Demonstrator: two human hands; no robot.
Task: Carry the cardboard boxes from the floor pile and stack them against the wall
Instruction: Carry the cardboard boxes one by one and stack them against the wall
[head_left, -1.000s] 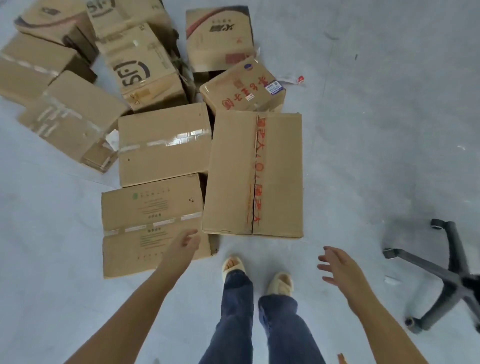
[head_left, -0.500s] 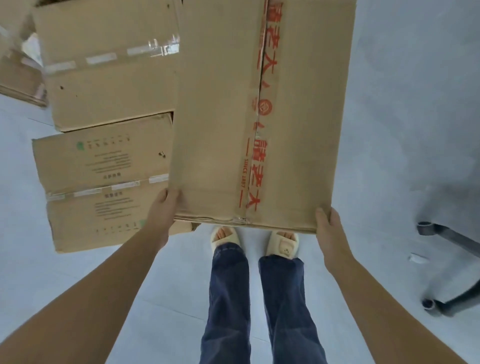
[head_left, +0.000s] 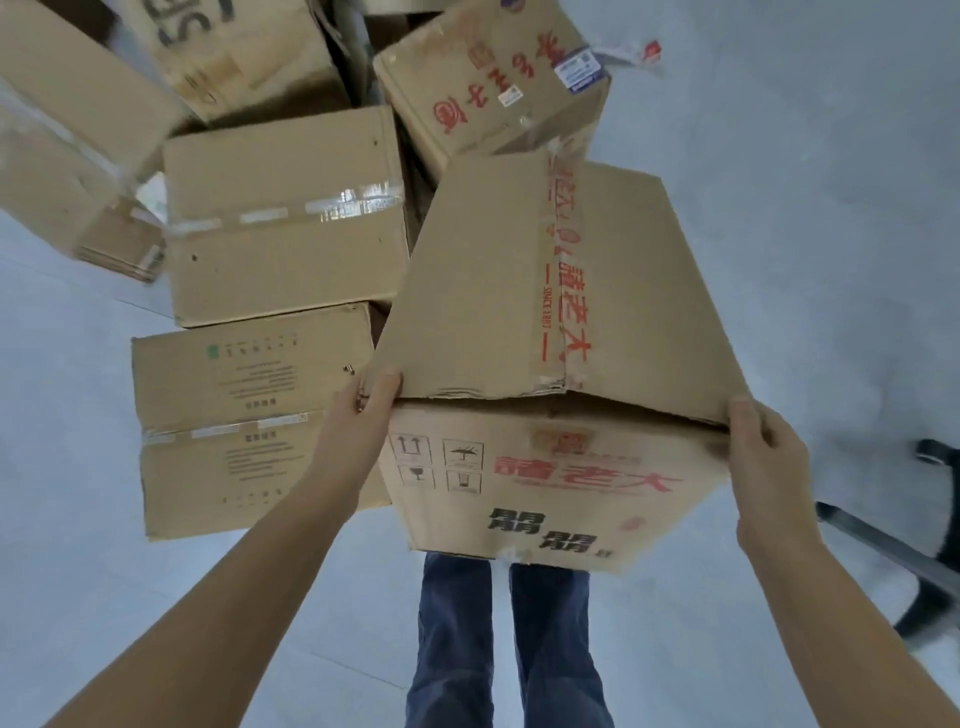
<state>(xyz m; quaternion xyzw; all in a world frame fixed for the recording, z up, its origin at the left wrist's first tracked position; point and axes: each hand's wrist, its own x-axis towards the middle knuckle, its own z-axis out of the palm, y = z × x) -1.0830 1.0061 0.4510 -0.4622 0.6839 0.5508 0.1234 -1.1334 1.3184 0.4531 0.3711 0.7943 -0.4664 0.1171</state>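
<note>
A large cardboard box (head_left: 483, 291) with red tape along its top seam and red and black print on its near side is lifted off the floor, its near end raised above my legs. My left hand (head_left: 371, 415) grips its near left corner, the thumb on the top edge. My right hand (head_left: 769, 457) holds the near right corner, fingers wrapped around the side. Behind and to the left, the floor pile holds a box with green print (head_left: 244, 415), a taped plain box (head_left: 280, 208) and a box with red characters (head_left: 488, 78).
Further boxes (head_left: 78, 135) crowd the upper left on the pale grey floor (head_left: 805, 208). The black base of an office chair (head_left: 893, 545) stands at the right edge, close to my right forearm. My legs in blue jeans (head_left: 509, 649) are directly below the held box.
Both hands reached down, took hold of the big box's near corners and have lifted it, tilting its near side up into view.
</note>
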